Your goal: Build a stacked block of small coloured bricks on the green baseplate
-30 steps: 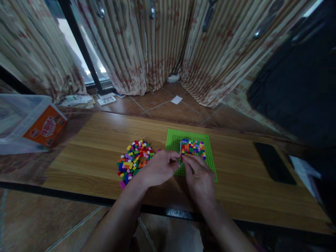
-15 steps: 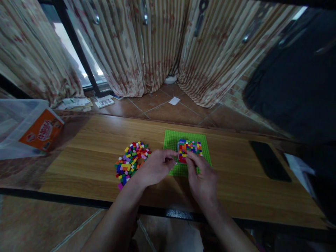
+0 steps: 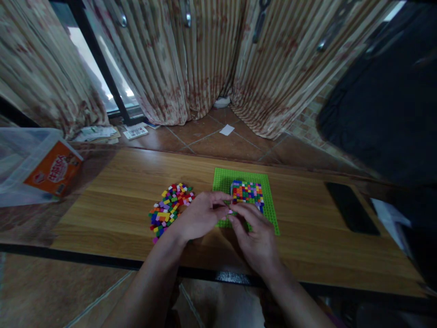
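A green studded baseplate [image 3: 222, 177] lies on the wooden table, bearing a block of many small multicoloured building bricks [image 3: 248, 191] set side by side. At its near left corner the fingertips of both hands come together around a small pink brick [image 3: 230, 211]. My left hand [image 3: 202, 217] is closed in a pinch at the brick's left side. My right hand [image 3: 256, 233] pinches it from the right, with its back hiding the near part of the block. Left of the plate is a loose pile of coloured bricks [image 3: 172, 200], partly behind my left hand.
A clear plastic bin [image 3: 20, 182] with an orange label stands at the table's left end. To the right lies a dark flat phone-like slab [image 3: 351, 207], with white paper [image 3: 389, 218] beyond it. Curtains [image 3: 205, 59] hang behind the table.
My right hand has moved off the brick block, left and toward me, to meet my left fingertips at the pink brick. My left hand has barely moved.
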The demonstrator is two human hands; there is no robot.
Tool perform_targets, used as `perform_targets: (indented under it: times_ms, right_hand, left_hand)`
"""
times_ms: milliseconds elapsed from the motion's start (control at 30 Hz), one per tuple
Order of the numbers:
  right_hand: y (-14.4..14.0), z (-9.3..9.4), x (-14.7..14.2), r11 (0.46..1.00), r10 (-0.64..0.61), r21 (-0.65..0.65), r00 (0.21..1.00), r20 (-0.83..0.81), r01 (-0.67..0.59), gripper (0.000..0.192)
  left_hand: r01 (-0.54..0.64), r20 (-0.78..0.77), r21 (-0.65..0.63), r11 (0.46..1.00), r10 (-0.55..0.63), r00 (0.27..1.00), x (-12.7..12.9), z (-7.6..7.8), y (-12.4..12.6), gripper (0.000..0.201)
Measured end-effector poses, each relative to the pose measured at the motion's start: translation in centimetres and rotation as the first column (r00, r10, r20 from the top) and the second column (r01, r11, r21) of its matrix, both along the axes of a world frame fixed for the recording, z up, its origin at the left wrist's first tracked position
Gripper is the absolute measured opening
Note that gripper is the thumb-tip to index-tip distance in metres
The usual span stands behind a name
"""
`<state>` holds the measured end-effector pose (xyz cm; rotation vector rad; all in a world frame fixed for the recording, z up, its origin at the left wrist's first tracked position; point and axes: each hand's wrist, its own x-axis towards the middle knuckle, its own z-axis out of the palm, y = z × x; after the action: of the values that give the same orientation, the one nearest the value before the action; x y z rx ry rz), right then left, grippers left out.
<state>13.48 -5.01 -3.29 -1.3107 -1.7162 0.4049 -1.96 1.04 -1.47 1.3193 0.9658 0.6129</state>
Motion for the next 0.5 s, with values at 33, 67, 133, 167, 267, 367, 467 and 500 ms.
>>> perform_targets:
  times_ms: [33, 67, 133, 167, 267, 367, 467, 500]
  right_hand:
    - [0.0, 0.0, 0.0, 1.0, -0.002, -0.002, 1.0, -0.002, 0.002, 0.018]
    - [0.0, 0.0, 0.0, 1.0, -0.004, -0.002, 1.0, -0.006, 0.004, 0.016]
    - [0.0, -0.1, 0.1, 1.0, -0.01, -0.006, 1.0, -0.021, 0.01, 0.015]
    - [0.0, -0.1, 0.1, 1.0, -0.013, -0.009, 0.999, -0.03, 0.013, 0.015]
    - [0.1, -0.2, 0.6, 1.0, -0.021, -0.012, 0.999, -0.029, 0.021, 0.015]
    - [0.4, -0.4, 1.4, 0.995, -0.098, 0.02, 0.994, 0.048, 0.097, 0.018]
    - [0.8, -0.8, 2.2, 0.976, -0.21, 0.097, 0.959, 0.19, 0.195, 0.022]
    - [0.9, -0.9, 2.4, 0.97, -0.233, 0.121, 0.942, 0.241, 0.209, 0.022]
  left_hand:
    - [-0.001, 0.033, -0.029, 1.0, 0.002, 0.999, 0.1, 0.1, 0.0, 0.033]
    - [0.001, 0.066, -0.052, 0.999, 0.002, 0.998, 0.1, 0.3, -0.1, 0.032]
    - [0.003, 0.12, -0.082, 0.997, 0.006, 0.993, 0.3, 0.5, -0.2, 0.028]
    - [-0.001, 0.139, -0.093, 0.996, 0.014, 0.99, 0.3, 0.6, -0.2, 0.026]
    - [-0.023, 0.146, -0.12, 0.993, 0.04, 0.988, 0.4, 0.7, -0.2, 0.026]
    - [-0.041, 0.049, -0.094, 0.995, 0.046, 0.998, 0.3, 0.6, -0.2, 0.028]
    - [-0.029, -0.086, 0.02, 0.999, 0.031, 0.996, 0.1, 0.2, -0.1, 0.031]
    - [-0.013, -0.119, 0.067, 0.998, 0.021, 0.993, 0.1, 0.1, -0.1, 0.032]
